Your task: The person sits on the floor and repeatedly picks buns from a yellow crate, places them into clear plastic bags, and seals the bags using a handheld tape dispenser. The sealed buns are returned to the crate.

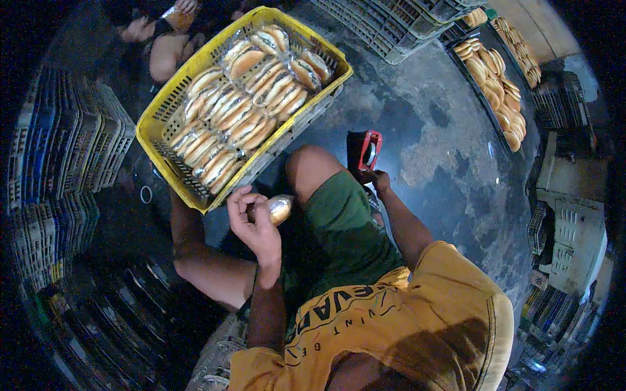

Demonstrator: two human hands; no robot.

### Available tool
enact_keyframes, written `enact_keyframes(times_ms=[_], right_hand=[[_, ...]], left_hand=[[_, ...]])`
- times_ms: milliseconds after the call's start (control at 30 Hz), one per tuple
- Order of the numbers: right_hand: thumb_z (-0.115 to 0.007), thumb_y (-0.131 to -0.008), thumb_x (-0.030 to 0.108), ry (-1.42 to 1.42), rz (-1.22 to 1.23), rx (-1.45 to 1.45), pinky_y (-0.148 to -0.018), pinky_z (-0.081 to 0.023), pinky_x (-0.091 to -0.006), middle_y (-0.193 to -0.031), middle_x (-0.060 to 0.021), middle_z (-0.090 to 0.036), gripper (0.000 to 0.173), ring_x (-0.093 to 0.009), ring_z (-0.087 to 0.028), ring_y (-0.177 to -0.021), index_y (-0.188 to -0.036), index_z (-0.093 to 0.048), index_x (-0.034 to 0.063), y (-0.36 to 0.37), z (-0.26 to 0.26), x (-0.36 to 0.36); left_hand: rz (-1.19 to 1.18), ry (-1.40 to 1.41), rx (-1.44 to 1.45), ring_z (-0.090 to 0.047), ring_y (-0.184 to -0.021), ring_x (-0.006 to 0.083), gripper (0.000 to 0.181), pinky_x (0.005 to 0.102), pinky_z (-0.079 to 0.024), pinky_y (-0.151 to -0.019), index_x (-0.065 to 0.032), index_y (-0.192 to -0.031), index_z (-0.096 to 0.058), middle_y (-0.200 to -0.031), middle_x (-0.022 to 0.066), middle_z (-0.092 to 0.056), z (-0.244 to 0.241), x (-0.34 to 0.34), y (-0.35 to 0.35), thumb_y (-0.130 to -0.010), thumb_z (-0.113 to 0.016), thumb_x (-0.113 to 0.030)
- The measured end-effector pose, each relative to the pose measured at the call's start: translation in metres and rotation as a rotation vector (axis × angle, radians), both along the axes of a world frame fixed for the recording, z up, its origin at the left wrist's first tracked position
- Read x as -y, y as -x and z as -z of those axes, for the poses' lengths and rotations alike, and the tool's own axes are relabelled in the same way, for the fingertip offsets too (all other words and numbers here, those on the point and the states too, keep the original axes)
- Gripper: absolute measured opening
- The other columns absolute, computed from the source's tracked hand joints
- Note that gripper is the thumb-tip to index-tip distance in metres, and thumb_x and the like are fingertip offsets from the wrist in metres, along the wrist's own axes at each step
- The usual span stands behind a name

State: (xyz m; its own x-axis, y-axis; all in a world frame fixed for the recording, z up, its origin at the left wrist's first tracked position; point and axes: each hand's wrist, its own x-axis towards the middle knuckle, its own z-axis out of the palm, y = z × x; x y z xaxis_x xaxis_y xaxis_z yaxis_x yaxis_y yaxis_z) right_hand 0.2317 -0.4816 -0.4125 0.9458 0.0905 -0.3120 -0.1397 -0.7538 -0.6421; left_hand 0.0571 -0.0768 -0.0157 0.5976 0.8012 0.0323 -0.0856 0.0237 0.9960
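Observation:
My left hand [257,217] is closed around a filled bun in clear plastic wrap [280,210], beside the near corner of a yellow plastic crate [178,193]. Rows of similar wrapped filled buns [234,112] lie in that crate. To the right of my bent knee, my right hand [380,181] is at the lower end of a red tape dispenser [370,151] with a roll in it. Whether the fingers grip the dispenser or only touch it, I cannot tell.
Stacked crates stand at the left [73,141] and top [391,29]. A dark tray [472,78] of unwrapped buns [494,90] lies at upper right, another tray beyond it. At upper left, another person's hands [183,10] hold a wrapped item. A white ring [146,194] lies on the floor.

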Motion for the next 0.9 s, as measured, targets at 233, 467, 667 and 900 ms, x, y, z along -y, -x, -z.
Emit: enact_keyframes(times_ms=[233,467,667,900], right_hand=[[-0.067,-0.081,0.038,0.092,-0.293,0.037,-0.060,-0.050,-0.0403,-0.077,-0.0156,-0.068,0.035,-0.026,-0.065,-0.066,-0.086,-0.070,0.0037,0.068,-0.059,-0.054],[-0.069,-0.079,0.019,-0.443,0.121,-0.190,-0.071,-0.049,-0.0326,-0.081,-0.0076,-0.067,0.015,-0.020,-0.063,-0.076,-0.081,-0.066,0.0040,0.053,-0.212,-0.165],[-0.072,-0.076,0.011,-0.938,-0.397,-0.322,-0.083,-0.044,-0.0296,-0.101,-0.0067,-0.062,0.018,-0.019,-0.057,-0.099,-0.089,-0.063,0.0039,0.093,-0.387,-0.271],[-0.072,-0.076,0.014,-0.698,-0.779,0.202,-0.086,-0.045,-0.0335,-0.104,-0.0115,-0.061,0.029,-0.027,-0.058,-0.101,-0.101,-0.062,0.0041,0.109,-0.393,-0.285]], left_hand=[[-0.052,-0.094,-0.112,-0.053,-0.075,0.0117,0.026,0.0254,-0.044,-0.070,0.0013,-0.105,-0.053,-0.080,0.0047,-0.055,0.004,-0.005,0.010,-0.079,-0.050,0.006],[-0.064,-0.302,-0.262,-0.056,-0.079,0.0155,0.021,0.0290,-0.049,-0.069,0.0043,-0.106,-0.056,-0.096,0.0121,-0.059,-0.002,0.007,0.017,-0.085,-0.050,0.002],[0.029,-0.431,-0.237,-0.059,-0.075,0.0188,0.027,0.0334,-0.049,-0.071,0.0006,-0.106,-0.055,-0.085,0.0108,-0.060,0.001,0.026,0.009,-0.080,-0.054,0.001],[0.042,0.217,-0.125,-0.055,-0.081,0.0110,0.021,0.0267,-0.046,-0.074,-0.0005,-0.108,-0.054,-0.087,0.0056,-0.056,0.008,-0.004,0.026,-0.086,-0.055,-0.002]])
